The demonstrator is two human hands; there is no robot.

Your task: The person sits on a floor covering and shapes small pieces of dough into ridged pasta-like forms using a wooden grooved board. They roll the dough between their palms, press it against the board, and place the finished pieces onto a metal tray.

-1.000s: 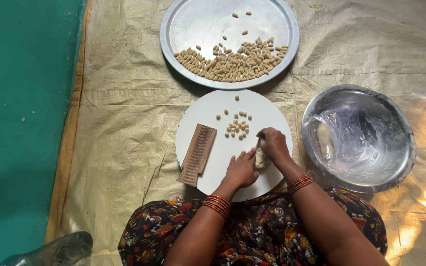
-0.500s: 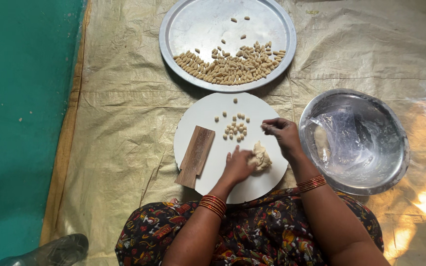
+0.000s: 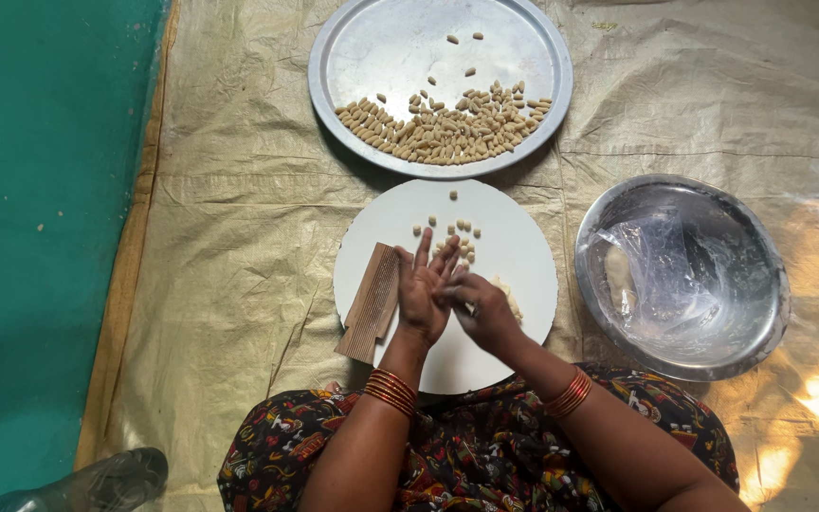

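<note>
Head view: left hand (image 3: 426, 289) flat, fingers spread, palm pressed against right hand (image 3: 482, 310) over the white round board (image 3: 514, 248). Right hand curled; what it grips cannot be told. Dough lump (image 3: 507, 298) lies on the board just beside it; ridged wooden paddle (image 3: 370, 301) touches the left hand's edge.

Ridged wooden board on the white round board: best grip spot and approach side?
Grip the ridged wooden board across its two long edges near the lower end, coming from its left. It lies flat and tilted, lower corner overhanging the white round board, and the left hand crowds its right edge.
</note>
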